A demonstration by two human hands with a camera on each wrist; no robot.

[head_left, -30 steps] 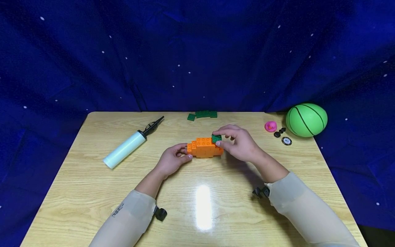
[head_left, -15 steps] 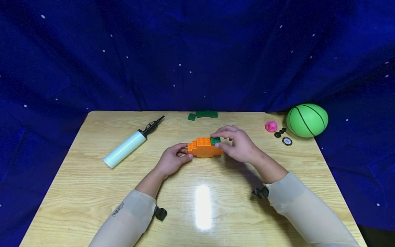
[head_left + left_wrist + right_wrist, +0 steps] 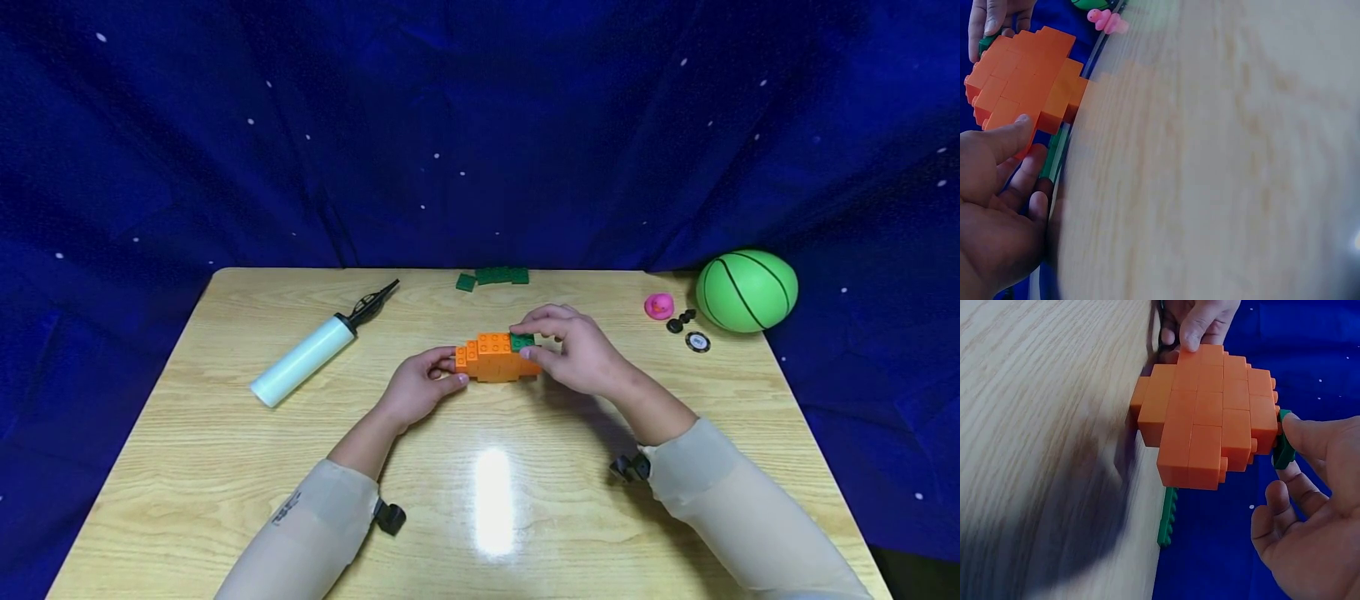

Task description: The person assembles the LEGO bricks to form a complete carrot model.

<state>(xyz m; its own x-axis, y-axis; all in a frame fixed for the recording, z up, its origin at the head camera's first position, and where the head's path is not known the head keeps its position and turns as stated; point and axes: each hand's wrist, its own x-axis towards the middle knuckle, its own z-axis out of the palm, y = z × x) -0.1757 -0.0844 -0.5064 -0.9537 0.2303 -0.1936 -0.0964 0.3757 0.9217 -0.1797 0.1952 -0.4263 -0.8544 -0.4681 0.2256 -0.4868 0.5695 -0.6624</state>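
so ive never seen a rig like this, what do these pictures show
No machine, just someone working bare-handed at a table. The widest picture is taken from the head, looking forward and down; the other two from each wrist. The left grip holds one end of the orange block stack; the right grip pinches a small green block at its top. Around them are more green blocks, a pale blue pump, a pink duck, a green ball and a round chip.

Building-brick assembly [image 3: 497,365] on the table [image 3: 570,500], between left hand [image 3: 417,390] and right hand [image 3: 583,354]; brick plate [image 3: 519,342] atop its right end; hand pump [image 3: 306,358] at left; loose plates [image 3: 492,276] behind; at right, rubber duck [image 3: 659,307], poker chip [image 3: 697,342], basketball [image 3: 746,292] outermost.
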